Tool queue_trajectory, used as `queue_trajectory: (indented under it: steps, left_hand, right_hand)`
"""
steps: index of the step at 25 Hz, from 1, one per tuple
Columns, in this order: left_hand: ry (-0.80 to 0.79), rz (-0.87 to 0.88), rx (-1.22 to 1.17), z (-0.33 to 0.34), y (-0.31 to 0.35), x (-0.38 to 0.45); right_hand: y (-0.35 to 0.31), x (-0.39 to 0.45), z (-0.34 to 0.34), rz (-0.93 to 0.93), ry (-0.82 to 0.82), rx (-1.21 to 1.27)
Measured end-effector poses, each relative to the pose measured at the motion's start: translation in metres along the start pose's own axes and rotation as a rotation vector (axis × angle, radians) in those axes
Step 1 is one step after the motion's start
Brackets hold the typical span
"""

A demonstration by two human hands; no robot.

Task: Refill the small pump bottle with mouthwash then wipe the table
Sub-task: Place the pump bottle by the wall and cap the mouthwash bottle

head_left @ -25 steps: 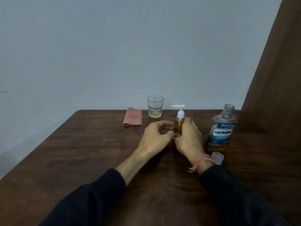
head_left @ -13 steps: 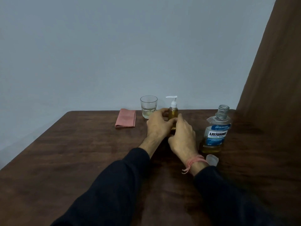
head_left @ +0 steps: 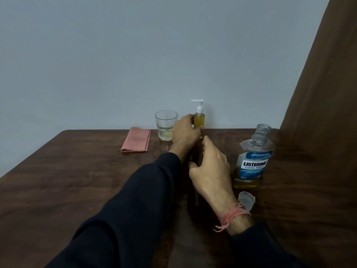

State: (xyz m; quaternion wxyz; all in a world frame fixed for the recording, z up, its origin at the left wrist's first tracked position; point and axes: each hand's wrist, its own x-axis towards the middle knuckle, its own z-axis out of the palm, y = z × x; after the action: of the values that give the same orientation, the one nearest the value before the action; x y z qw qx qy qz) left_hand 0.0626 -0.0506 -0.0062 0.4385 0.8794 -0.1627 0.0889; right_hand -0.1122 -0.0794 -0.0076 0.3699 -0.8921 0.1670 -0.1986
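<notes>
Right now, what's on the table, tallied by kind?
Bottles: 2, the pump bottle gripped by the left hand and the uncapped mouthwash bottle
Glass: 1
Cap: 1
Cloth: 1
Total: 5

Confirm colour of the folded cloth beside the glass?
Pink, salmon-toned folded cloth, plain with no pattern; head view.
</notes>
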Motion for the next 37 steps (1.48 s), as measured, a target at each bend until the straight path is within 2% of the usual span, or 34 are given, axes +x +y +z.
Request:
queue_trajectory:
  steps: [14, 20, 24, 26, 29, 34, 37]
  left_hand:
    - [-0.029, -0.072, 0.028, 0.011, -0.001, 0.003]
    - [-0.052, 0.047, -0.034, -0.024, -0.019, -0.049]
    - [0.009, 0.107, 0.235, -0.084, -0.056, -0.077]
    - [0.089, 0.068, 0.384, -0.115, -0.074, -0.084]
    - [0.083, -0.048, 0.535, -0.143, -0.094, -0.086]
    - [0.055, 0.058, 0.535, -0.118, -0.083, -0.096]
    - [0.114, -0.063, 0.592, -0.112, -0.08, -0.081]
  right_hand:
    - [0.006, 0.001, -0.001, -0.01, 0.008, 0.088]
    - [0.006, -0.005, -0.001, -0.042, 0.014, 0.059]
    - [0.006, -0.01, 0.001, -0.057, -0.036, 0.029]
    - [0.004, -0.013, 0.003, -0.064, -0.06, -0.002]
    - [0.002, -0.017, 0.007, -0.089, -0.091, -0.034]
    - [0.002, -0.016, 0.002, -0.112, -0.095, -0.121]
    - [0.003, -0.019, -0.001, -0.108, -0.11, -0.138]
